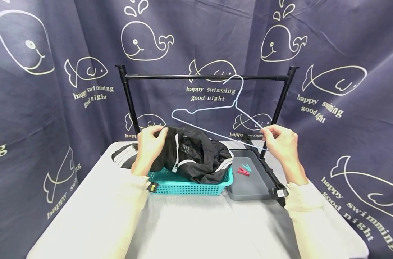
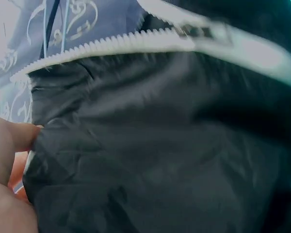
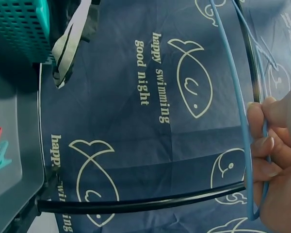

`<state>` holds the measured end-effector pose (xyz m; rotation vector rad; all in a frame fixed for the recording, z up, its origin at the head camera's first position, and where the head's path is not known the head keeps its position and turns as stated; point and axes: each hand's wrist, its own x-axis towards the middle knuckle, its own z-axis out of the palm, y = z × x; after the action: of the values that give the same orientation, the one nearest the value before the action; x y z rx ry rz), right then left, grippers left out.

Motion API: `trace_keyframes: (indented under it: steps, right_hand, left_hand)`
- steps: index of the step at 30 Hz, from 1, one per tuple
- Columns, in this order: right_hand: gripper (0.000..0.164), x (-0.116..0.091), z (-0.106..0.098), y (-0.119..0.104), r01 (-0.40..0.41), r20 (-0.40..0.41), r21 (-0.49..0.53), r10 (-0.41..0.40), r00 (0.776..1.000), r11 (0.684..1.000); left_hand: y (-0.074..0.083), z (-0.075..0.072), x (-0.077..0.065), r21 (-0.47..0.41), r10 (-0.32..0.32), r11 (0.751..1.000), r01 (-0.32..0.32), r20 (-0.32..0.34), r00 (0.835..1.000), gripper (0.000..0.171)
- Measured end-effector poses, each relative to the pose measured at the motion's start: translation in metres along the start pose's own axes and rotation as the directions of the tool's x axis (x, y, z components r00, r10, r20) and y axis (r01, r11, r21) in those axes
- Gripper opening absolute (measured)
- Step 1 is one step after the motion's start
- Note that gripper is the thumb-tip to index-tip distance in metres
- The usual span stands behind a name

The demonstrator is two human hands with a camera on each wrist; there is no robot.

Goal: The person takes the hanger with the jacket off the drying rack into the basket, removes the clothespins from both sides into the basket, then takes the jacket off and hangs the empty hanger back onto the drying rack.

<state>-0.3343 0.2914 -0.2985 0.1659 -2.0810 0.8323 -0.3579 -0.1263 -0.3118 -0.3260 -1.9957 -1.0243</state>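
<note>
My left hand pinches the edge of a black jacket with white zipper and white striped trim. In the left wrist view, the jacket's dark cloth and white zipper teeth fill most of the picture, thumb at the cloth's left edge. Most of the jacket lies bunched over a teal basket, one striped part spilling out to the left. My right hand grips one end of a light blue hanger, held up in the air with its hook in front of the rack bar and its other end close above the jacket.
A black clothes rack stands behind the basket. Beside the basket, a grey tray holds a red clothespin and a teal clothespin. All this is on a white-covered table, with a patterned blue curtain around it.
</note>
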Motion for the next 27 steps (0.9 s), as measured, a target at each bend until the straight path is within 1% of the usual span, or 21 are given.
trace_keyframes:
  steps: [2,4,5,6,8,11,14,16,20,24,25,27]
  right_hand:
    - [0.012,0.001,0.002,-0.001,-0.005,-0.007,-0.003,0.005,1.000,1.000]
    - [0.013,0.000,0.004,-0.002,-0.005,-0.002,0.000,0.005,1.000,1.000]
    - [0.013,0.000,0.006,-0.002,-0.002,0.004,0.002,0.002,1.000,1.000]
    - [0.013,-0.001,0.007,-0.003,0.001,0.010,0.003,-0.001,1.000,1.000]
    - [0.013,-0.003,0.009,-0.004,0.002,0.018,0.006,-0.002,1.000,1.000]
    - [0.012,-0.005,0.011,-0.006,0.007,0.021,0.012,-0.007,1.000,1.000]
    - [0.010,-0.006,0.011,-0.006,0.010,0.025,0.013,-0.011,1.000,1.000]
    - [0.010,-0.005,0.012,-0.005,0.015,0.028,0.010,-0.016,0.999,1.000]
    - [0.010,-0.004,0.013,-0.005,0.023,0.026,0.007,-0.023,0.999,1.000]
    - [0.010,-0.005,0.014,-0.005,0.030,0.044,0.009,-0.031,0.999,1.000]
    - [0.010,-0.006,0.014,-0.005,0.031,0.049,0.010,-0.031,0.998,0.999]
    - [0.010,-0.008,0.015,-0.004,0.033,0.057,0.008,-0.033,0.998,0.999]
  left_hand:
    - [0.007,0.013,0.000,-0.001,-0.020,1.000,0.020,0.067,0.998,0.015]
    - [0.012,0.028,-0.003,-0.002,-0.037,0.999,0.038,0.150,0.988,0.015]
    - [0.014,0.034,-0.005,0.003,-0.045,0.999,0.045,0.198,0.979,0.014]
    - [0.015,0.041,-0.008,0.013,-0.054,0.999,0.053,0.249,0.967,0.014]
    - [0.015,0.051,-0.014,0.036,-0.077,0.997,0.068,0.351,0.933,0.014]
    - [0.015,0.061,-0.025,0.100,-0.122,0.991,0.085,0.480,0.869,0.012]
    - [0.014,0.064,-0.035,0.184,-0.187,0.978,0.098,0.567,0.802,0.012]
    - [0.014,0.064,-0.039,0.229,-0.226,0.968,0.103,0.609,0.761,0.016]
    - [0.013,0.061,-0.045,0.298,-0.287,0.949,0.102,0.686,0.669,0.023]
    - [0.009,0.061,-0.051,0.365,-0.325,0.930,0.049,0.751,0.575,0.021]
    - [0.009,0.061,-0.053,0.378,-0.334,0.925,0.037,0.763,0.553,0.023]
    - [0.007,0.062,-0.057,0.400,-0.358,0.916,0.024,0.789,0.500,0.031]
